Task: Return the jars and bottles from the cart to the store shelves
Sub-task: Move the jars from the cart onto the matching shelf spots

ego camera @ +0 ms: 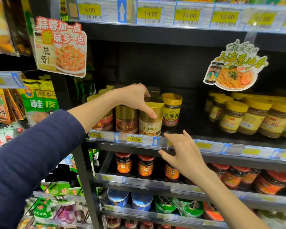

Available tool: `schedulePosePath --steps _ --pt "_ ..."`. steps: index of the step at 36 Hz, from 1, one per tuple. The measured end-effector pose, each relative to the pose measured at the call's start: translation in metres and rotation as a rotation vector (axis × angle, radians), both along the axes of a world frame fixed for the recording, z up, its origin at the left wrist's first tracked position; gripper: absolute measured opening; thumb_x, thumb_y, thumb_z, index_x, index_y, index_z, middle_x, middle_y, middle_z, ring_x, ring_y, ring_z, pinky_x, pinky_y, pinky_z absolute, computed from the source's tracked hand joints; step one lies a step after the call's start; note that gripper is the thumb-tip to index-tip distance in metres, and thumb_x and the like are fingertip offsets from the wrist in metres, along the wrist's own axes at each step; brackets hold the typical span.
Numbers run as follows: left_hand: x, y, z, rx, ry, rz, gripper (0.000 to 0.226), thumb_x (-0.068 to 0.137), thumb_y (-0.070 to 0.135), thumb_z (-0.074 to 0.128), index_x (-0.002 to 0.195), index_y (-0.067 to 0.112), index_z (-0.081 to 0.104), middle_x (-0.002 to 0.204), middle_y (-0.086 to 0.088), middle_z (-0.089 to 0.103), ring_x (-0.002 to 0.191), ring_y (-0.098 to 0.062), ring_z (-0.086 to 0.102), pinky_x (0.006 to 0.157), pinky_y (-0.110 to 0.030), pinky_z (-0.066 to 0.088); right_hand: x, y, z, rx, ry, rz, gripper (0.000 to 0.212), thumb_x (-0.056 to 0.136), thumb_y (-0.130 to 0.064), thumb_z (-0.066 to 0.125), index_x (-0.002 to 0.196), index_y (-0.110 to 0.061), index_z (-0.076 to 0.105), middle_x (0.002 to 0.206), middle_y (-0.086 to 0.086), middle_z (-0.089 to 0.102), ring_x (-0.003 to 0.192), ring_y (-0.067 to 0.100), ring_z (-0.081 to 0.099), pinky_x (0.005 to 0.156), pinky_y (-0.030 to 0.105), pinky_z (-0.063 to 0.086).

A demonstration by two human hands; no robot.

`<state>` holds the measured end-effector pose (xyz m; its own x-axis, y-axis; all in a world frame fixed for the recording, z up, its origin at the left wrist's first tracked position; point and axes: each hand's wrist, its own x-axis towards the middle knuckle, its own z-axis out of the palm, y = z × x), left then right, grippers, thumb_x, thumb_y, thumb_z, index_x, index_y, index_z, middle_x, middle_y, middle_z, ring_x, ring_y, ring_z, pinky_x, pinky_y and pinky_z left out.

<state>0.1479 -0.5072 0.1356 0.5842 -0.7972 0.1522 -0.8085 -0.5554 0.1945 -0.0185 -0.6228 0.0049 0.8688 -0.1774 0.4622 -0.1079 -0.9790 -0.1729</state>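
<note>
On the middle shelf (221,141) stands a row of sauce jars. My left hand (135,100) arches over a gold-lidded jar with a cream label (149,125) at the shelf's front. The thumb presses the front of its lid and the fingers curl behind it. A red-labelled gold-lidded jar (126,123) stands touching it on the left, and a yellow-lidded sesame paste jar (171,111) stands to its right. A dark-lidded jar (153,91) shows behind my fingers. My right hand (182,154) is spread open at the shelf's price rail, holding nothing. The cart is out of view.
A gap lies right of the sesame jar, then several yellow-lidded jars (248,116). Red-lidded chili jars (144,166) fill the shelf below, with cup noodles (141,201) beneath. Paper promo signs (59,47) (234,66) hang from the upper shelf. Spice packets (38,100) hang left.
</note>
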Motion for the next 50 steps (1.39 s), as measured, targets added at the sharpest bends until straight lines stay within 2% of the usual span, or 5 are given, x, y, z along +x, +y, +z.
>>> schedulePosePath --steps 19,28,32,42,50 --pt "-0.007 -0.011 0.009 0.184 -0.031 0.135 0.099 0.062 0.056 0.077 0.14 0.017 0.031 0.135 -0.006 0.046 0.118 -0.024 0.049 0.081 -0.03 0.045 -0.004 -0.009 -0.009 -0.1 -0.016 0.074 0.064 0.072 -0.03 0.076 0.126 -0.003 0.055 0.115 0.01 0.066 0.107 0.028 0.062 0.107 0.039 0.025" --pt "-0.014 -0.005 0.004 0.16 -0.026 0.132 0.1 0.068 0.057 0.072 0.143 0.012 0.026 0.135 -0.01 0.048 0.118 -0.026 0.05 0.085 -0.031 0.046 -0.005 -0.011 -0.01 -0.079 -0.022 0.107 0.067 0.075 -0.03 0.073 0.133 -0.006 0.048 0.122 0.009 0.062 0.116 0.027 0.056 0.111 0.034 0.014" --pt "-0.024 0.007 -0.006 0.089 -0.173 0.053 0.097 0.073 0.056 0.068 0.145 0.011 0.022 0.136 -0.011 0.05 0.12 -0.026 0.051 0.093 -0.034 0.045 -0.007 -0.009 -0.005 -0.094 0.02 0.106 0.071 0.077 -0.032 0.071 0.137 -0.007 0.042 0.13 0.008 0.057 0.123 0.026 0.049 0.114 0.034 0.012" --pt "-0.057 0.102 -0.028 0.07 -0.363 -0.055 0.07 0.089 0.041 0.057 0.145 0.011 0.029 0.151 -0.008 0.032 0.139 -0.023 0.029 0.113 -0.033 0.025 -0.008 0.015 0.018 -0.162 0.277 -0.075 0.08 0.083 -0.041 0.063 0.145 -0.01 0.023 0.146 0.006 0.038 0.136 0.022 0.032 0.117 0.039 0.012" --pt "-0.082 0.241 -0.07 0.17 -0.212 0.055 0.058 0.097 0.034 0.043 0.148 0.014 0.023 0.157 -0.002 0.02 0.144 -0.016 0.019 0.114 -0.027 0.017 -0.009 0.09 0.018 -0.291 0.358 -0.255 0.058 0.087 -0.041 0.056 0.128 -0.002 0.042 0.13 0.016 0.047 0.123 0.032 0.041 0.102 0.041 0.038"
